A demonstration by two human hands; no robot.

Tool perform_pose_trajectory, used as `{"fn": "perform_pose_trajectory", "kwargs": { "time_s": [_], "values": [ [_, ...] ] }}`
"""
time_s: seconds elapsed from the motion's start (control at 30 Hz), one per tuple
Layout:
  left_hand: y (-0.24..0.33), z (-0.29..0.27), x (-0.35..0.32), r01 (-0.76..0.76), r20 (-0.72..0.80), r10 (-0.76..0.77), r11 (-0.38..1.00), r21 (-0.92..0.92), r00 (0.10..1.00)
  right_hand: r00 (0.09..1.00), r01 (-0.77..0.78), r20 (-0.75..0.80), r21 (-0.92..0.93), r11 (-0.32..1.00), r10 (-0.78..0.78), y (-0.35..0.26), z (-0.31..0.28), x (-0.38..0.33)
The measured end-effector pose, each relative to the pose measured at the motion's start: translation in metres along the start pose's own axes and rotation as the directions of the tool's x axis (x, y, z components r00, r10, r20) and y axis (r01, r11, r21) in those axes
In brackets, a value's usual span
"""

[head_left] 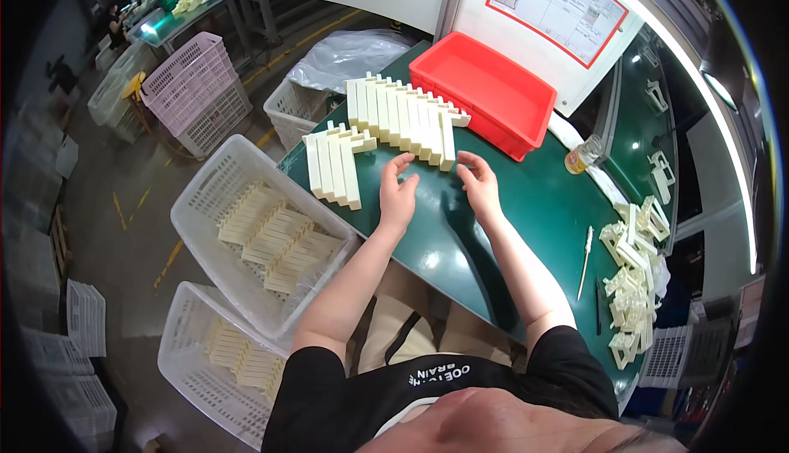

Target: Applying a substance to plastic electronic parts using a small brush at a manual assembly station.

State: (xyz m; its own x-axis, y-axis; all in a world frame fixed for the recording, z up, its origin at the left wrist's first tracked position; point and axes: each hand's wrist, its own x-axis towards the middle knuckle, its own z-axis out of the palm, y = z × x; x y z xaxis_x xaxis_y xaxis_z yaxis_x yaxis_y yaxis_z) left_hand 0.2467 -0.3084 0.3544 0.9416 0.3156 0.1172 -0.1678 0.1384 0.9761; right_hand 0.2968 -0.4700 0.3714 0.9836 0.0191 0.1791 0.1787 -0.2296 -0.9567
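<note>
My left hand hovers over the green table, fingers curved and apart, with nothing in it. It is nearest the right end of a short row of cream plastic parts. Facing it, my right hand is also empty, its thumb and fingers spread. Between and just beyond both hands runs a longer row of cream plastic parts, long pieces with short arms, standing side by side. The right hand's fingertips are close to the last piece; I cannot tell whether they touch it.
A red bin stands behind the longer row. Jumbled cream parts lie at the table's right edge, near a thin stick-like tool and a small jar. On the left, white baskets hold stacked parts.
</note>
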Motion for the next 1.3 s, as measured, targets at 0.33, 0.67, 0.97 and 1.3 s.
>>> {"fn": "perform_pose_trajectory", "kwargs": {
  "time_s": [0.33,0.67,0.97,1.3],
  "values": [
    [-0.028,0.031,0.025,-0.138,-0.127,0.166,0.969,0.204,0.978,0.973,-0.17,0.167,0.059,0.984,0.158,0.011,0.01,0.037],
    [-0.018,0.049,-0.077,0.046,0.233,-0.061,0.996,0.072,0.971,0.902,-0.336,0.295,0.025,0.941,0.315,0.011,-0.101,-0.048],
    [0.035,0.04,-0.12,-0.212,0.418,0.032,0.896,0.39,0.908,0.996,0.079,-0.001,-0.483,0.872,-0.09,-0.006,-0.153,-0.138],
    [0.077,0.109,-0.018,-0.956,0.9,-0.435,0.273,0.107,-0.023,0.924,-0.224,-0.258,0.236,0.946,0.283,0.035,-0.18,-0.146]
  ]
}}
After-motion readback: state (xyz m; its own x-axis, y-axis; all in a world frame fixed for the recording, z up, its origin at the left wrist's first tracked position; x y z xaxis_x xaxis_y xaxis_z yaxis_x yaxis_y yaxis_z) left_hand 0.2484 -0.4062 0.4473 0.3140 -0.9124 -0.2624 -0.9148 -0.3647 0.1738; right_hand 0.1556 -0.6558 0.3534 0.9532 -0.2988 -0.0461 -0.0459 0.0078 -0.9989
